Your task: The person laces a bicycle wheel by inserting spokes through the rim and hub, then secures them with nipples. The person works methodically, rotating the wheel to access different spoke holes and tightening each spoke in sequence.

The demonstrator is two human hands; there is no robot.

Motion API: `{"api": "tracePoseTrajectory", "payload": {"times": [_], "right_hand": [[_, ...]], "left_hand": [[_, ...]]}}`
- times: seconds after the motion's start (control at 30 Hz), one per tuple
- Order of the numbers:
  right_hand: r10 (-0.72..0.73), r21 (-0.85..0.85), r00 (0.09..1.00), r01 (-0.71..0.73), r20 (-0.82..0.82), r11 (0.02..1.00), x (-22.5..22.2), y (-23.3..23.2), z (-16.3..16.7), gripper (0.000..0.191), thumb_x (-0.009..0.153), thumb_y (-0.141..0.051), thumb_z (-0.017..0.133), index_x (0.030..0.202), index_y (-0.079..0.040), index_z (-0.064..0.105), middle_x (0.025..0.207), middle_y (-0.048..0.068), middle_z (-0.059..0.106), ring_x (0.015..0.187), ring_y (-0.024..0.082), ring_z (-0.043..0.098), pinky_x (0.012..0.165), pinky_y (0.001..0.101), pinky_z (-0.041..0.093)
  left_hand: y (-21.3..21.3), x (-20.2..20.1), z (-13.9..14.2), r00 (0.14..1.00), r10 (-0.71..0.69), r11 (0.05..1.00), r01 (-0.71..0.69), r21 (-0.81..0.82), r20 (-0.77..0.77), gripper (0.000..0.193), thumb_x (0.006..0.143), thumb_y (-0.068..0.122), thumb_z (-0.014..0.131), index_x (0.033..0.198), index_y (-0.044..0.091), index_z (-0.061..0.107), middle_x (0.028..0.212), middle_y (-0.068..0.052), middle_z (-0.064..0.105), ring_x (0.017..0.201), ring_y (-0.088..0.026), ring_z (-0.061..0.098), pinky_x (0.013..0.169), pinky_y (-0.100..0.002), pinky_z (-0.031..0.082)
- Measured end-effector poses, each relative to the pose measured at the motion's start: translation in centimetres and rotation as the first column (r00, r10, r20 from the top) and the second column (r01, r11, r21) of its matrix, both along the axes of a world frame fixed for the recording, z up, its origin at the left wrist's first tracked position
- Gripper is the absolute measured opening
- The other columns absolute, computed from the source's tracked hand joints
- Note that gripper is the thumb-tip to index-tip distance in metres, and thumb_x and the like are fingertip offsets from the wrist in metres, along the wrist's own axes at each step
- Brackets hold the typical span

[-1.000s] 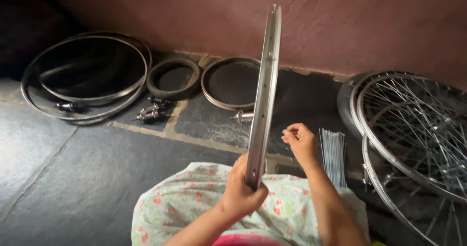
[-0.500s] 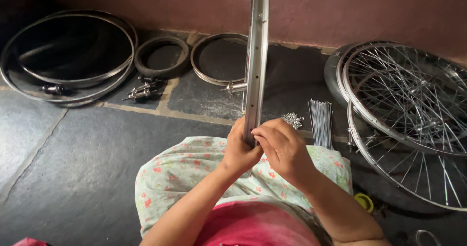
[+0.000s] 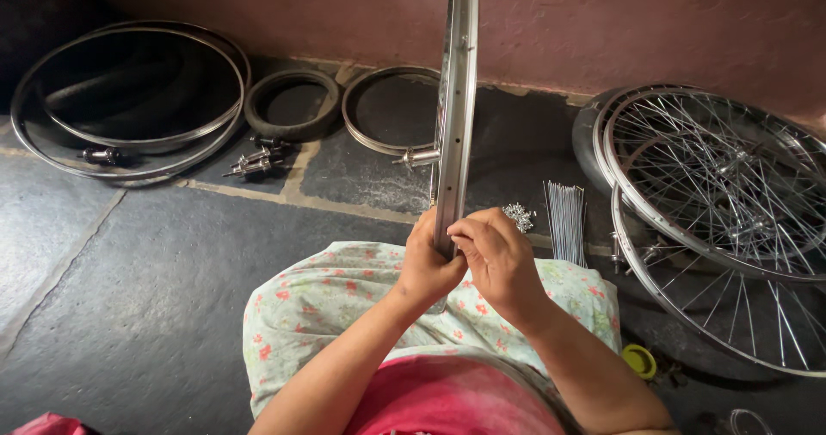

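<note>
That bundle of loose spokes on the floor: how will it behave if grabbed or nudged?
The spokes are thin bare wires lying loose and untied, so they would probably fan out or roll on the stone floor. Each one likely flexes slightly. Smooth metal, so probably slippery in a pinch.

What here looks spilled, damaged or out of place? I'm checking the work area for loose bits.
Nothing looks damaged. Both hands, left hand and right hand, grip an upright bare rim. A small heap of nipples and a bundle of spokes lie loose on the stone floor, beside the stacked spoked wheels.
</note>
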State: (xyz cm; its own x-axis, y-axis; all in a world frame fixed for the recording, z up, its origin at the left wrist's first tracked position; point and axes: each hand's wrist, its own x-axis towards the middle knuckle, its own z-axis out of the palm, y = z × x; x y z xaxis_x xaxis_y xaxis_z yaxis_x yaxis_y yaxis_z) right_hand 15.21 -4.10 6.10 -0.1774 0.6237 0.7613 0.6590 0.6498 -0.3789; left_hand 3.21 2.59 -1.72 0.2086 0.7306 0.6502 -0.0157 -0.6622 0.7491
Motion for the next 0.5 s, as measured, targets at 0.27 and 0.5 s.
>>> {"api": "tracePoseTrajectory", "payload": {"times": [0.27, 0.5], "right_hand": [[-0.093, 0.154, 0.98, 0.066, 0.175, 0.986, -0.39, -0.47, 0.55, 0.026, 0.085, 0.004, 0.072, 0.109, 0.0, 0.065, 0.098, 0.01, 0.062, 0.085, 0.027, 0.064, 0.074, 0.0382, 0.053], [-0.154, 0.262, 0.955, 0.085, 0.255, 0.961, -0.69, -0.44, 0.86, 0.024, 0.082, -0.004, 0.08, 0.103, -0.003, 0.068, 0.093, 0.008, 0.062, 0.083, 0.027, 0.063, 0.072, 0.0396, 0.051]], "left_hand": [[-0.11, -0.01, 0.19, 1.0, 0.019, 1.0, -0.019, -0.012, -0.023, 0.021, 0.077, 0.004, 0.069, 0.096, 0.005, 0.06, 0.095, -0.013, 0.063, 0.095, -0.037, 0.06, 0.086, -0.042, 0.05], [-0.65, 0.19, -0.33, 0.998, 0.059, 0.998, -0.059, 0.033, -0.002, 0.022, 0.083, 0.006, 0.07, 0.103, 0.004, 0.061, 0.106, -0.015, 0.066, 0.102, -0.039, 0.062, 0.092, -0.043, 0.05]]}}
